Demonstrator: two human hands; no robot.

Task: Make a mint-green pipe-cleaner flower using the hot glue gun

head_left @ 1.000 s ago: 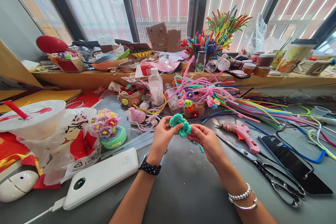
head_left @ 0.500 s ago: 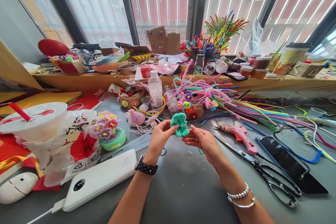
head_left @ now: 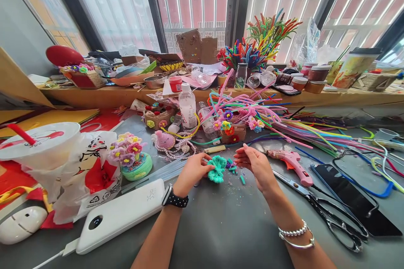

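Observation:
My left hand pinches a teal pipe-cleaner flower by its left edge, thumb and fingers closed on the fuzzy petals. To the right, my right hand is apart from the flower, fingers stretched out and nothing visible in them. On the grey table between the hands lie teal snippets and a small purple fuzzy piece. A short tan stick rests just behind the flower. The pink glue gun lies right of my right hand, with large scissors in front of it.
A white power bank and a potted fuzzy bouquet stand left. Behind are a pearl string, a clear bottle and a pile of pipe cleaners. A black phone lies right. A cluttered ledge runs below the windows.
My right hand has moved right and away from the flower, its fingers now stretched upward. My left hand has lowered the flower slightly, uncovering the stick and snippets behind.

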